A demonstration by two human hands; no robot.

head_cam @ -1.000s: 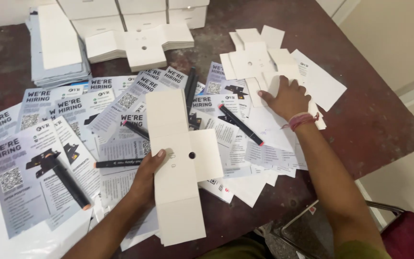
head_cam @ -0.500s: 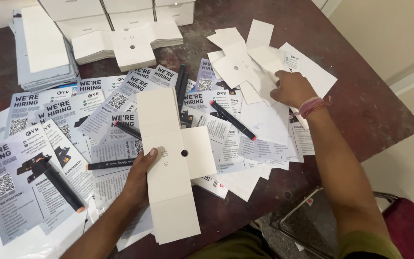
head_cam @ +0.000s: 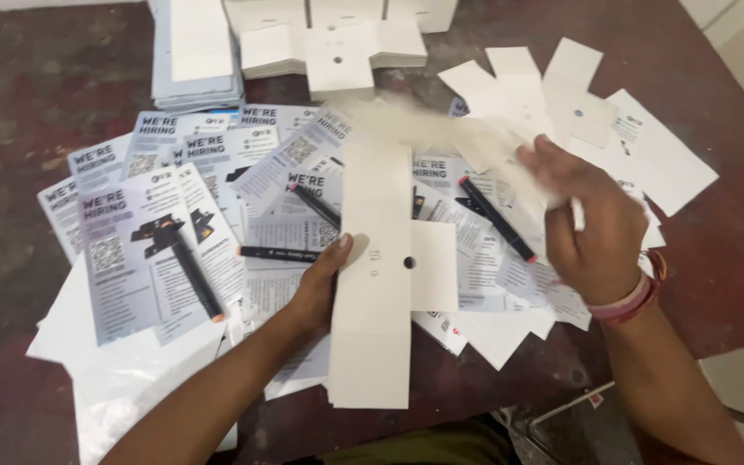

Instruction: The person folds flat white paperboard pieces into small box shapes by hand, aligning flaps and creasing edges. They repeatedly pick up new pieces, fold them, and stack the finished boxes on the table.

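The right hand (head_cam: 592,228) has left the white cards (head_cam: 561,95) it pressed on a second ago, right of the cross-shaped blank (head_cam: 385,275). It now hangs above the flyers right of the blank's side flap, fingers curled around a motion-blurred white sheet (head_cam: 484,142), so I judge a card is coming over to the blank. The left hand (head_cam: 320,288) has not shifted: thumb on the blank's left edge, grip flat, closed on nothing. The blank is matte stiff card with a punched hole, lying on glossy flyers (head_cam: 131,250). Slim black markers (head_cam: 492,217) lie either side of it. The bench (head_cam: 27,103) beyond is mottled dark red.
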